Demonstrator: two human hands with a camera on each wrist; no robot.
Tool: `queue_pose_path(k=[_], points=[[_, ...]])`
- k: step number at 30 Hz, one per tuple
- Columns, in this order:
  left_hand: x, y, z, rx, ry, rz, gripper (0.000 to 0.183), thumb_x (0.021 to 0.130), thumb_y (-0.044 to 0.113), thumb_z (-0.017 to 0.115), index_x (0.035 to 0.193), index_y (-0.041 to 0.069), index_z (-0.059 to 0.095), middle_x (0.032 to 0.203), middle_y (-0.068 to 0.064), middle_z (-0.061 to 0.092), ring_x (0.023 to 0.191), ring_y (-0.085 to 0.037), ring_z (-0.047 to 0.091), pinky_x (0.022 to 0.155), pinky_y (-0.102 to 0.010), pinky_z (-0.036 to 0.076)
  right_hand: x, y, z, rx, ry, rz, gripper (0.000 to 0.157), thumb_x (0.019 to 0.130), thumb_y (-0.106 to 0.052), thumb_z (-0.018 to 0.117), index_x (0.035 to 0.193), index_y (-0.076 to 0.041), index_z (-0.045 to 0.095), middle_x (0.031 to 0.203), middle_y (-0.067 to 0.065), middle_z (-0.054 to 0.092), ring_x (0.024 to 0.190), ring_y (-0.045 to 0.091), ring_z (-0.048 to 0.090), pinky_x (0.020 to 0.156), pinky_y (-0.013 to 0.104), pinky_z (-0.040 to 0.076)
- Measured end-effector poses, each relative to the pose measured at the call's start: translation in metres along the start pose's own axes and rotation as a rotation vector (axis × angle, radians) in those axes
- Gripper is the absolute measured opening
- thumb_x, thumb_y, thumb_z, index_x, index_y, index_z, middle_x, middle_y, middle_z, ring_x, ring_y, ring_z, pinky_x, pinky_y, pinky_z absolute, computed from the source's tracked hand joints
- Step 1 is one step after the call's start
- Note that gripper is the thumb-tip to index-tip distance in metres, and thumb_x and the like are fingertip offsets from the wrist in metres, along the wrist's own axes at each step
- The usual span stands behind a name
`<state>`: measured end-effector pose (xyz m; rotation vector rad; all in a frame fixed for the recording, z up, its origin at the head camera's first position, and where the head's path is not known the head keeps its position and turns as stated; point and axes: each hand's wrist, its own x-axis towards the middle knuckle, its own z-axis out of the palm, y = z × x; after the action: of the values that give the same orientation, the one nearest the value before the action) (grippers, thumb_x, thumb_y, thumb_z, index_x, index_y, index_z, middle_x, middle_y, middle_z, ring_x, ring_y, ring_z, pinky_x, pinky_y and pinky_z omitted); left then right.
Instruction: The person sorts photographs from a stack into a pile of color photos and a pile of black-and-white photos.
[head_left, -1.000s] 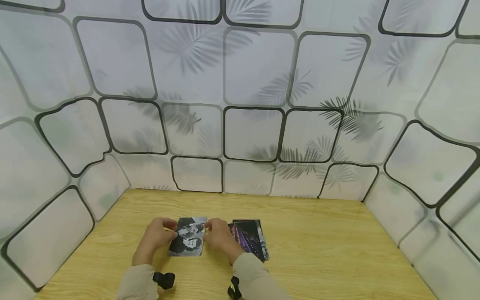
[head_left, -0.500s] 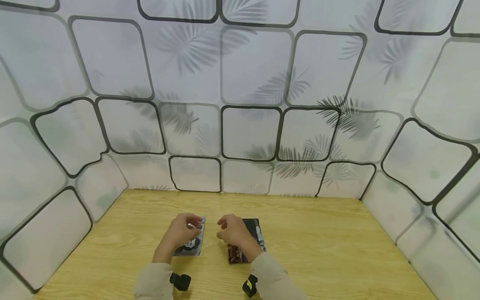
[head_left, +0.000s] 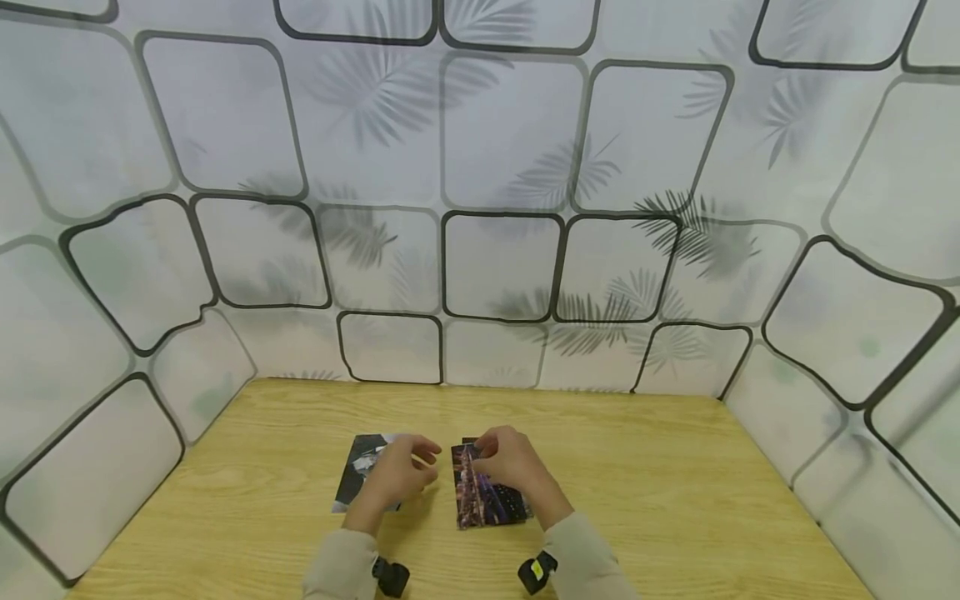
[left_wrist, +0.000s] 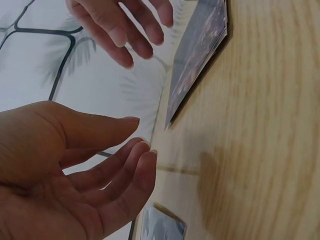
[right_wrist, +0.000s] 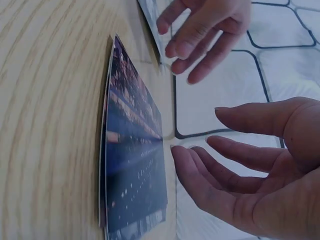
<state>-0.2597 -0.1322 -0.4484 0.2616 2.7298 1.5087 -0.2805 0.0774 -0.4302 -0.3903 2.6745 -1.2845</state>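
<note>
A black-and-white photo (head_left: 351,477) lies on the table at left, partly hidden by my left hand (head_left: 399,473). That hand is held above the table at the photo's right side, fingers loosely bent and nothing between thumb and fingertips. To its right is a small stack of colour photos (head_left: 474,498), slightly fanned, with a purple night city scene on top. My right hand (head_left: 516,460) hovers over the stack's upper right part. In the right wrist view its thumb and fingers (right_wrist: 227,122) are apart and hold nothing, and the stack (right_wrist: 132,160) lies beside them.
The wooden table (head_left: 645,492) extends around the photos. A patterned pale curtain or wall covering (head_left: 502,267) encloses its back and sides. Dark wrist cameras sit at both sleeves, the left camera (head_left: 392,577) and the right camera (head_left: 536,572).
My left hand has left the black-and-white photo and moved right. My right hand has also moved right, from the photo's edge to above the stack. Both photo piles lie about where they were.
</note>
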Motion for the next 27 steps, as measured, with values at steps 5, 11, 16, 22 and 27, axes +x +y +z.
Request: queue_pose_path(k=[5,11,16,22,27], points=[[0.002,0.000,0.006,0.002,-0.001,0.031,0.029,0.087,-0.006,0.072,0.116,-0.007,0.069,0.106,-0.022,0.070,0.091,-0.030,0.070,0.068,-0.037,0.062,-0.008,0.007,-0.009,0.056,0.011,0.026,0.033,0.092,-0.006,0.073,0.122,0.007,0.067,0.110,0.022,0.068,0.090,0.029,0.071,0.072,0.039,0.064],[0.002,-0.001,0.011,0.021,0.001,0.059,0.029,0.086,-0.007,0.072,0.114,-0.007,0.068,0.105,-0.022,0.070,0.090,-0.029,0.070,0.069,-0.035,0.062,-0.013,0.016,-0.018,0.086,0.022,0.024,0.036,0.092,-0.005,0.072,0.124,0.009,0.065,0.111,0.023,0.067,0.089,0.029,0.072,0.075,0.039,0.064],[0.002,-0.001,0.015,-0.011,-0.013,0.046,0.030,0.085,-0.008,0.073,0.115,-0.007,0.068,0.106,-0.022,0.070,0.094,-0.033,0.070,0.071,-0.038,0.062,-0.014,0.021,-0.024,0.097,0.045,0.041,0.036,0.091,-0.005,0.072,0.123,0.008,0.066,0.110,0.022,0.068,0.087,0.028,0.073,0.074,0.039,0.065],[0.004,-0.003,0.022,0.010,-0.041,0.066,0.029,0.086,-0.008,0.072,0.114,-0.006,0.069,0.103,-0.020,0.070,0.092,-0.031,0.071,0.069,-0.036,0.061,-0.015,0.031,-0.029,0.101,0.048,0.081,0.034,0.092,-0.004,0.073,0.123,0.008,0.066,0.111,0.022,0.069,0.086,0.028,0.073,0.074,0.041,0.064],[0.006,-0.004,0.025,0.015,-0.055,0.063,0.031,0.083,-0.010,0.068,0.114,-0.006,0.069,0.105,-0.020,0.069,0.093,-0.030,0.070,0.071,-0.037,0.060,-0.012,0.037,-0.029,0.109,0.052,0.108,0.032,0.092,-0.004,0.071,0.122,0.008,0.067,0.111,0.023,0.068,0.083,0.027,0.073,0.072,0.041,0.064]])
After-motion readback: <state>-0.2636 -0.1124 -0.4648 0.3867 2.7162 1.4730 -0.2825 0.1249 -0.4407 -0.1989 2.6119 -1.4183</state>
